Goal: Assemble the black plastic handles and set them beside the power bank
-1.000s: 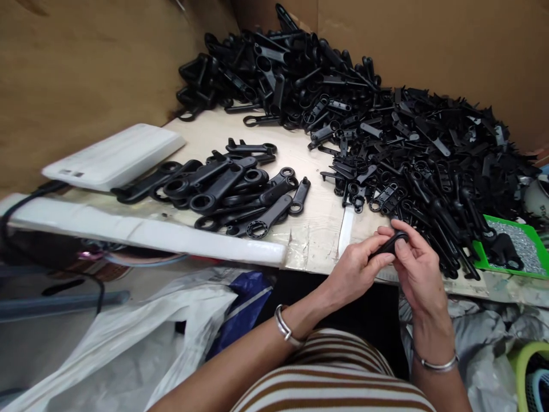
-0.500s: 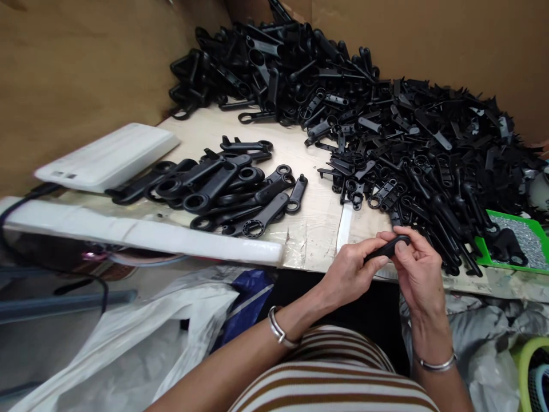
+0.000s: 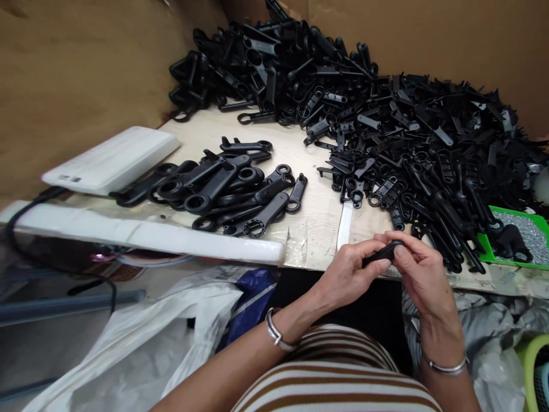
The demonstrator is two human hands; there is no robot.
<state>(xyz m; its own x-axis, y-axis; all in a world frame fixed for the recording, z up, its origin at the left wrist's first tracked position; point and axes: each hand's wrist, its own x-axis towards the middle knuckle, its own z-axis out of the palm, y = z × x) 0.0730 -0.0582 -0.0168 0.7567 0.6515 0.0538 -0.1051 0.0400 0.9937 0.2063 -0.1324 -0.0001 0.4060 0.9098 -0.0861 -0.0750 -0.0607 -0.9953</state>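
Observation:
A black plastic handle part (image 3: 381, 253) is held just over the table's front edge. My left hand (image 3: 352, 271) pinches its left end between thumb and fingers. At its right end my right hand (image 3: 421, 268) is closed, with the thumb and fingertips on the part. The fingers cover both ends, so its full shape is hidden. Behind my hands lies a heap of similar small black plastic parts (image 3: 388, 191), some with a ring at one end. To the left, a smaller pile of ring-ended black handles (image 3: 218, 183) rests on the table.
A tall heap of black parts (image 3: 274, 86) leans along the cardboard wall (image 3: 407, 37). On the right sits a green tray (image 3: 486, 252) of small silvery pieces (image 3: 529, 232). A white box (image 3: 114, 160) with a cable stands left. White padding (image 3: 141, 232) lines the table edge.
My right hand has shifted slightly right and down, and its fingers have straightened a little along the part. The left hand keeps its pinch. The piles look the same.

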